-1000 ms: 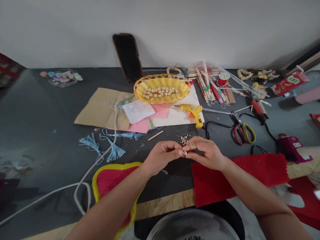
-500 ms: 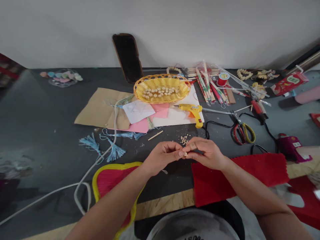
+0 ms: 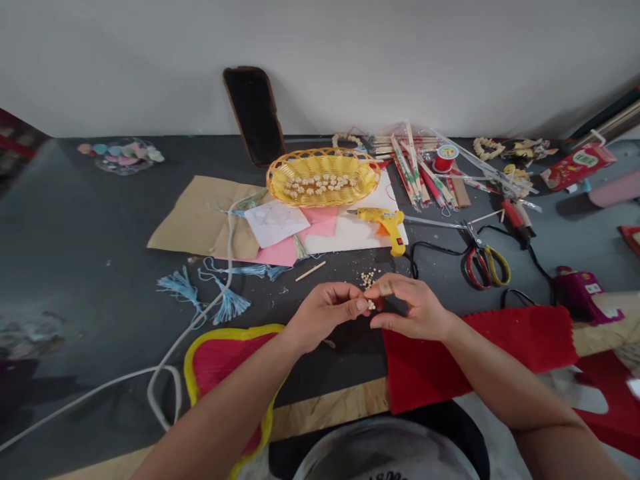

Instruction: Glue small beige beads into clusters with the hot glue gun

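Observation:
Between thumb and fingers my left hand [image 3: 333, 310] pinches a small cluster of cream beads [image 3: 371, 305]. My right hand [image 3: 413, 307] is close beside it, its thumb and index finger apart, with the index fingertip at the cluster; whether it touches is hard to tell. Just beyond the fingers lies a loose pile of tiny cream beads [image 3: 369, 277]. Farther back, a yellow woven basket [image 3: 323, 160] holds many similar bead clusters [image 3: 320, 183]. A yellow glue gun [image 3: 383, 220] rests on its side behind my right hand.
Scissors [image 3: 483, 263] and a black cord lie to the right, near red felt [image 3: 475, 353]. Blue tassels [image 3: 227, 303] and a white cable [image 3: 185, 337] are on the left. A phone [image 3: 255, 113] leans on the wall; chopsticks [image 3: 413, 167] and a red thread spool [image 3: 445, 159] sit behind.
My right thumb has parted from the bead cluster and dropped slightly, widening the gap to the index finger. My left hand keeps its pinch in the same place.

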Demonstrator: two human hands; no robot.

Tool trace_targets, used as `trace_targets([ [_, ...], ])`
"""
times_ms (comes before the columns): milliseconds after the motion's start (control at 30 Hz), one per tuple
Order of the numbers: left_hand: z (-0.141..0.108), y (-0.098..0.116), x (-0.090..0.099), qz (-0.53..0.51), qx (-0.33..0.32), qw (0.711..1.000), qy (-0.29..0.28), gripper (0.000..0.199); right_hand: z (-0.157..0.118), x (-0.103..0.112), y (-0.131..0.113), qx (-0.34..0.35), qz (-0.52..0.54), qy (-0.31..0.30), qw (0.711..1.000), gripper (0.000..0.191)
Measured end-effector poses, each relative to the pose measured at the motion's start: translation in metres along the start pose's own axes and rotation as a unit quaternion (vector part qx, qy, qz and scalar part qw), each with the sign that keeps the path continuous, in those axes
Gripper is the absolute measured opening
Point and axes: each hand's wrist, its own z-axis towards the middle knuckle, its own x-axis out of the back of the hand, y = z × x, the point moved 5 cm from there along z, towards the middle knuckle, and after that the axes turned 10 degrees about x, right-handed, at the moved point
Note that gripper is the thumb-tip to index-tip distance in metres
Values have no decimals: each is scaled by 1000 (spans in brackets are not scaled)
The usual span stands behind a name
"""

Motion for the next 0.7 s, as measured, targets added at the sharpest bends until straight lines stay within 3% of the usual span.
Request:
trace_targets([
  [267,-1,4,0,10,-18,999,30,30,1,-1,-5,28,-122,32,992,15],
  [700,-6,16,-2,139,-60,987,44,29,4,2,-2,21,-89,22,996,8],
])
